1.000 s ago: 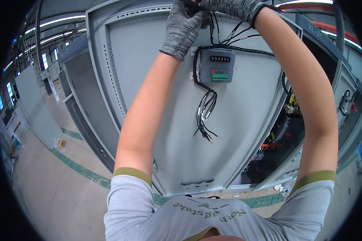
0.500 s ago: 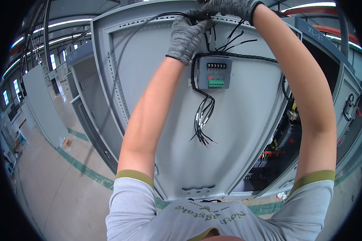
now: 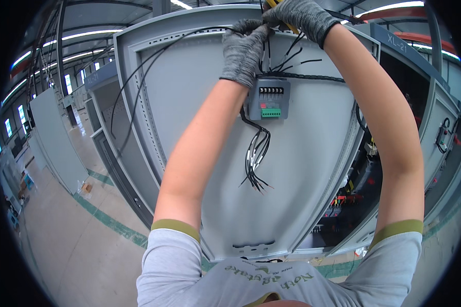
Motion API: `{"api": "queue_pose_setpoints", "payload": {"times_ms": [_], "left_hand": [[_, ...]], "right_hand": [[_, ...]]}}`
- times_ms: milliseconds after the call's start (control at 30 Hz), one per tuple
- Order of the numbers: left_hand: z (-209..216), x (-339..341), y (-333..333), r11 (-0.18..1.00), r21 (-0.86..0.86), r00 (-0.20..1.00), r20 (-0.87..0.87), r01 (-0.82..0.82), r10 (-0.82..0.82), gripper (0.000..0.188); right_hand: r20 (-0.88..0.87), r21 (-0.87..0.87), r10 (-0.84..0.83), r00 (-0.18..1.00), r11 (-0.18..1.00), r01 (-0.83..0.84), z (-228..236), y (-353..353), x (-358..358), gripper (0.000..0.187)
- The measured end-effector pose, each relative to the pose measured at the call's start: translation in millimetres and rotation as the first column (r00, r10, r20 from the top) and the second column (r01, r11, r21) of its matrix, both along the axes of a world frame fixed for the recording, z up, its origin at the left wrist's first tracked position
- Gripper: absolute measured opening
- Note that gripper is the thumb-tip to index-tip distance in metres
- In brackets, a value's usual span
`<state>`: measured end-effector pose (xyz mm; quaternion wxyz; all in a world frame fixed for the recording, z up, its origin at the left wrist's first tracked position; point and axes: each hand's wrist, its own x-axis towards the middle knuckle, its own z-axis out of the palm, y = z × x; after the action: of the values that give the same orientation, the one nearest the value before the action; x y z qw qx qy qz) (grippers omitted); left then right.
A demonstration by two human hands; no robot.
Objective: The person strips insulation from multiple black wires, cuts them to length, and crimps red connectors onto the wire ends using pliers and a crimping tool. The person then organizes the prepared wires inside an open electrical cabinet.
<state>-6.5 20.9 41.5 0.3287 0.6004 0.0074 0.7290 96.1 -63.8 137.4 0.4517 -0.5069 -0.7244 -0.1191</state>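
Note:
Both my hands wear grey knitted gloves and are raised at the top of a grey cabinet door (image 3: 225, 215). My left hand (image 3: 242, 51) is closed around black wires (image 3: 200, 31), which trail away to the left. Close beside it, my right hand (image 3: 301, 19) is closed on a yellow-handled tool (image 3: 292, 27); its working end is hidden. Loose black wire ends (image 3: 291, 53) fan out beneath my hands. Below them, a grey module (image 3: 286, 100) with a green terminal block (image 3: 271, 113) is fixed to the door. A wrapped black harness (image 3: 312, 77) runs past the module's top.
A bundle of black wires with white sleeves (image 3: 255, 156) and bare tips hangs below the module. Right of the door, a dark cabinet interior (image 3: 343, 215) holds red and yellow parts. More grey cabinets (image 3: 440, 123) stand on both sides. A green line (image 3: 107, 217) crosses the floor at left.
A yellow-handled tool now shows in my right hand. The wires from my left hand now loop further left and hang over the door's edge. My left hand has lowered slightly.

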Motion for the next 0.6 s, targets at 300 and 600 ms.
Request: {"api": "queue_pose_setpoints", "payload": {"times_ms": [300, 600], "left_hand": [[-2, 3, 1, 0.984, -0.036, 0.983, 0.069, 0.172, -0.169, 0.010], [-2, -3, -3, 0.968, -0.035, 0.967, 0.079, 0.247, -0.244, 0.012]], "right_hand": [[0.488, 0.433, -0.555, 0.674, 0.824, 0.365, 10, -35, 23, 0.024], [0.671, 0.384, -0.694, 0.260, 0.626, 0.679, 14, -56, 11, 0.020]]}}
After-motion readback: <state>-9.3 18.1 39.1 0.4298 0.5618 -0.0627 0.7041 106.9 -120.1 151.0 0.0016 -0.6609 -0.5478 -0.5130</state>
